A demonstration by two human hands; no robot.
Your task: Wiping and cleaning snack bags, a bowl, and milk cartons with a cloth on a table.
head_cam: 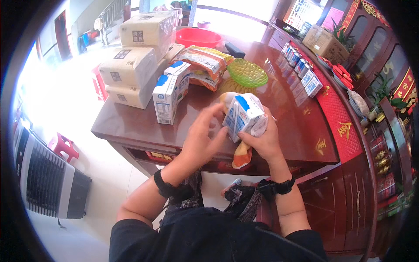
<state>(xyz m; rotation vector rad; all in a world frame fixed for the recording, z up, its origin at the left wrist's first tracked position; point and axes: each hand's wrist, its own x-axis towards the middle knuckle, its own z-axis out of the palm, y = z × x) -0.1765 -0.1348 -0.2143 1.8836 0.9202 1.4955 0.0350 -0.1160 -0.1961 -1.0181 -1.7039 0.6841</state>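
Observation:
A white and blue drink carton [241, 114] is tilted in my right hand [264, 139], which also grips a cloth [258, 126] bunched behind the carton. An orange and cream end of the cloth hangs below, over the table's front edge. Close to the carton's left side is my left hand [206, 134], its fingers apart and slightly blurred, holding nothing. Two similar cartons, one of them nearer [165, 100] and the other behind it [182, 77], stand upright on the dark red wooden table [137, 122] to the left.
Wrapped tissue packs [127, 68] are stacked at the table's left. Snack bags [203, 65], a green bowl [247, 72] and a red basin [198, 36] sit farther back. Cans [296, 62] and small cartons [311, 82] line the right-hand cabinet. An air cooler [49, 177] stands on the floor.

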